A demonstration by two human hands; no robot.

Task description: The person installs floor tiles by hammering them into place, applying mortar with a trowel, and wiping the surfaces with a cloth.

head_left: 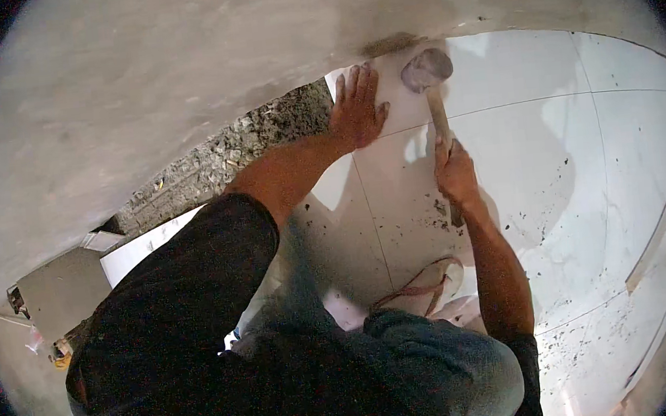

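In the head view, the corners are lost in the black fisheye border, and much of the lower frame is covered by a black short-sleeved shirt (204,373) and blue-grey trousers (431,351). The right upper arm is cut off from sight at the lower right. At lower centre, a thin reddish-brown looped strip (409,290) is partly covered and cannot be identified; small objects at the far left are too blurred to be made out.

The left forearm is stretched toward the upper centre, where the left hand (356,113) is laid palm down on glossy white floor tiles (536,156), its fingers extended and slightly spread, beside a strip of rough grey rubble (261,131). The right forearm is extended upward from the lower right. By the right hand (456,174), a round-headed grey mallet (427,70) is gripped, the fingers wrapped around its pale wooden handle (439,113), which is partly hidden by them. The mallet's head is seen at upper centre, right of the left hand; whether the tile is touched by it cannot be told.
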